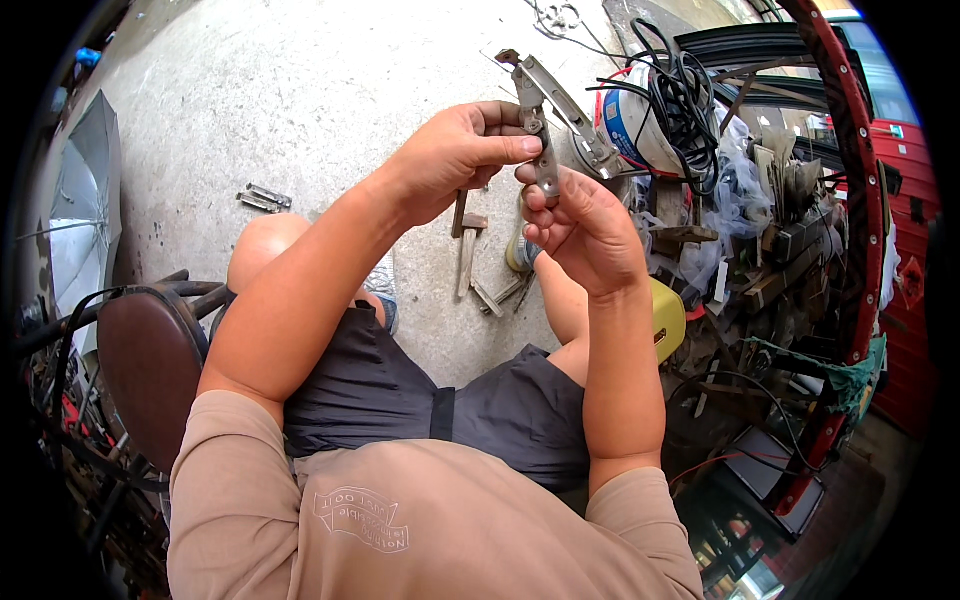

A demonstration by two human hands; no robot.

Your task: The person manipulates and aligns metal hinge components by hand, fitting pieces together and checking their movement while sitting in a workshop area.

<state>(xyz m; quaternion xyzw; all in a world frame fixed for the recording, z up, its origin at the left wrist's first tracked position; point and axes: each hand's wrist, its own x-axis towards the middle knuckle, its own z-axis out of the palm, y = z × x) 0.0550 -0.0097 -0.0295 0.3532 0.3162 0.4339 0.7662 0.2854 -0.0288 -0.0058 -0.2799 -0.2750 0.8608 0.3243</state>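
Note:
I sit over a concrete floor, both hands raised in front of me. My left hand [462,152] grips the middle of a folding metal hinge arm [545,105], thumb pressed along its bar. Just below and to the right, my right hand [583,228] pinches the lower end of the same bar. The hinge's upper arms spread toward the top right. Its lowest tip is hidden behind my right fingers.
A hammer [467,245] and small metal pieces lie on the floor beyond my knees. Another metal hinge [263,198] lies at the left. A brown stool [148,365] stands at my left. Cluttered scrap, black cables [680,100] and a red frame [860,180] crowd the right.

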